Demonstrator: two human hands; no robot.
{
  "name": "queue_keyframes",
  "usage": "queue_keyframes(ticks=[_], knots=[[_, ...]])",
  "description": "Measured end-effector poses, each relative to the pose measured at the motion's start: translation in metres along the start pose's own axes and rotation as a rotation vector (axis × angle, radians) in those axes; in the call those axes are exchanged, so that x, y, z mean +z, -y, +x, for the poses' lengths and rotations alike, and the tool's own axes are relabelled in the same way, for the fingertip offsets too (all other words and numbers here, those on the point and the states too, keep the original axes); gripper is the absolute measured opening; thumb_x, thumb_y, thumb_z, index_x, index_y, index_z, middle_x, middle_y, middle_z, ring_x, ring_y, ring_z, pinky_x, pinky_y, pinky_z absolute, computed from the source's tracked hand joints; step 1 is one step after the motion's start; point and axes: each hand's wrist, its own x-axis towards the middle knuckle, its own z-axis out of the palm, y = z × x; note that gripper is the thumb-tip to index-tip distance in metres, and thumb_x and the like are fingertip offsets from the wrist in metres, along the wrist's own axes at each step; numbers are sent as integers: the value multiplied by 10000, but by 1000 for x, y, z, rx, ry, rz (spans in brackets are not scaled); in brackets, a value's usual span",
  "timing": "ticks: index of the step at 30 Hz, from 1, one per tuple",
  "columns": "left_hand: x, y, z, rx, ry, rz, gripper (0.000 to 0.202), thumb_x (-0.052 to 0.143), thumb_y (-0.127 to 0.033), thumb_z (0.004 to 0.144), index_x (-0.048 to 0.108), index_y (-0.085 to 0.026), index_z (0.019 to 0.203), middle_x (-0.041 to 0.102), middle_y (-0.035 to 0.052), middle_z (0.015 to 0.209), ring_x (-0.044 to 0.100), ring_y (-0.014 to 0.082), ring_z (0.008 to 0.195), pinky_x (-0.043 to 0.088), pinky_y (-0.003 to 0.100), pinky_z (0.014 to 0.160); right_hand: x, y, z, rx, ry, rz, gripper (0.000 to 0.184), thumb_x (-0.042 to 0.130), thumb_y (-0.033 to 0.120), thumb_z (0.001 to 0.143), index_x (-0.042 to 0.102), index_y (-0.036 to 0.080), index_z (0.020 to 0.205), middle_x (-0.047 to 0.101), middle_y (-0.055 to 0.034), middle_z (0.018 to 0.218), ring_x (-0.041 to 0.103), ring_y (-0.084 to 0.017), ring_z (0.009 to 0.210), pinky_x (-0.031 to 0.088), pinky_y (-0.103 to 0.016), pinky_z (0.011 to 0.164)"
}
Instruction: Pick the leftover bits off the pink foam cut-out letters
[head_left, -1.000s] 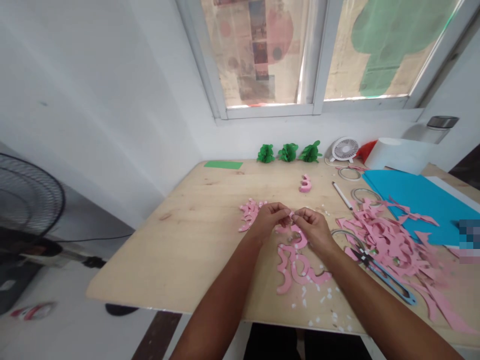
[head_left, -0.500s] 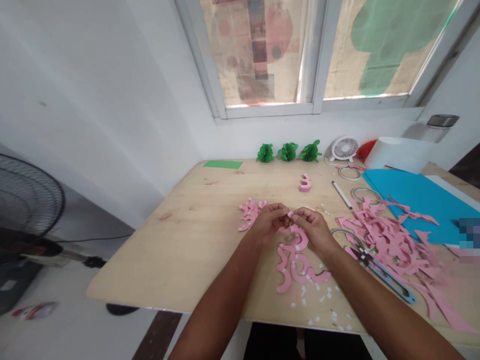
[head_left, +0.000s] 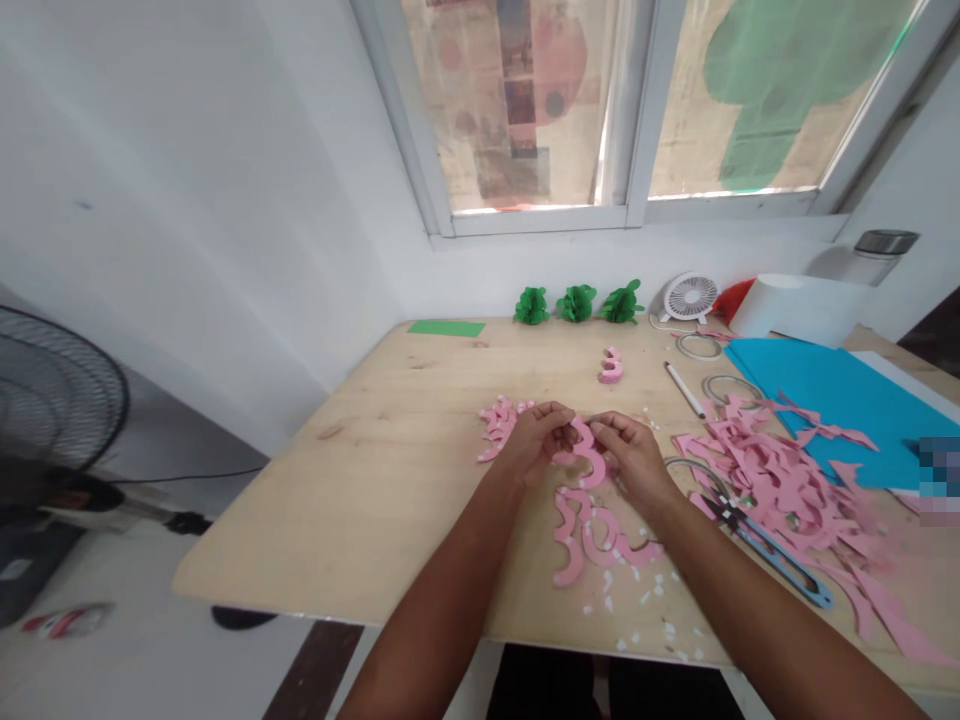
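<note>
Pinching a curved pink strip (head_left: 590,458) with both hands, near the middle of the table (head_left: 300,520). Step in hand looks like fingertip work on this one piece.

Left hand (head_left: 536,440) and right hand (head_left: 634,460) are together, not touching palm to palm, both closed on the strip's upper part. Strip stands up between them, curling down toward the table, clear of the surface as far as I can tell. Forearms come in from the table's near edge, converging, wrists low, elbows out of view.

Around that, on the table:
- Pink curls (head_left: 592,540) lie just below the hands, toward the near edge.
- Smaller pink pile (head_left: 499,425) sits just left of the left hand.
- Pink scraps (head_left: 780,490) heap up on the right side, partly over a blue sheet (head_left: 840,400).
- Scissors (head_left: 780,567) lie among those scraps, nearer the near edge.
- White bits (head_left: 645,600) are scattered by the near edge.
- Small pink curl (head_left: 611,367) sits alone toward the far edge, with a marker (head_left: 684,390) to its right.
- Green pom-poms (head_left: 577,304) line the far edge.
</note>
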Motion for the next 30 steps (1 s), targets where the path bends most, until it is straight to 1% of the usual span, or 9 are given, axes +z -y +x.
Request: queue_keyframes(ticks=[5, 10, 13, 17, 20, 25, 30], knots=[[0, 1, 2, 29, -17, -23, 219, 713, -285, 603, 567, -125, 639, 595, 7, 534, 521, 80, 479, 390, 195, 477, 0, -4, 0, -16, 68, -14, 208, 667, 369, 691, 660, 186, 790, 632, -9, 680, 560, -148, 611, 424, -255, 557], [0, 2, 4, 64, -20, -42, 218, 708, -291, 621, 568, -125, 641, 595, 3, 545, 513, 75, 476, 371, 194, 469, 0, -10, 0, -4, 67, -80, 239, 677, 422, 668, 617, 191, 674, 584, 13, 544, 546, -156, 512, 413, -267, 494], [0, 2, 3, 62, -14, -44, 223, 709, -303, 622, 577, -124, 645, 596, 6, 553, 517, 79, 483, 376, 201, 475, 0, -9, 0, 0, 90, -61, 228, 661, 415, 694, 610, 193, 695, 588, 15, 546, 547, -152, 487, 413, -271, 491], [-2, 0, 3, 34, 18, -14, 235, 693, -328, 643, 607, -110, 663, 604, 24, 581, 536, 90, 519, 383, 205, 485, -1, -8, 0, -9, 96, -47, 202, 654, 385, 715, 613, 188, 713, 601, 15, 563, 551, -144, 488, 407, -261, 496], [-5, 0, 4, 18, 39, 5, 231, 696, -318, 645, 607, -105, 648, 607, 32, 595, 537, 91, 528, 383, 204, 488, -2, -8, 1, -19, 134, -57, 209, 651, 386, 718, 631, 180, 742, 613, 8, 568, 561, -148, 506, 413, -260, 511], [-8, 2, 4, -29, 40, -37, 218, 708, -295, 632, 597, -107, 640, 590, 26, 594, 534, 95, 540, 387, 203, 486, -1, -7, 1, -47, 177, -61, 227, 647, 398, 718, 646, 174, 754, 634, -12, 609, 579, -163, 544, 437, -274, 535], [-7, 3, 3, -78, 91, -46, 213, 684, -298, 657, 600, -103, 640, 571, 21, 570, 501, 87, 501, 387, 212, 469, 1, -6, 0, -87, 178, -66, 192, 643, 375, 724, 655, 185, 751, 634, -7, 614, 572, -163, 554, 438, -279, 548]])
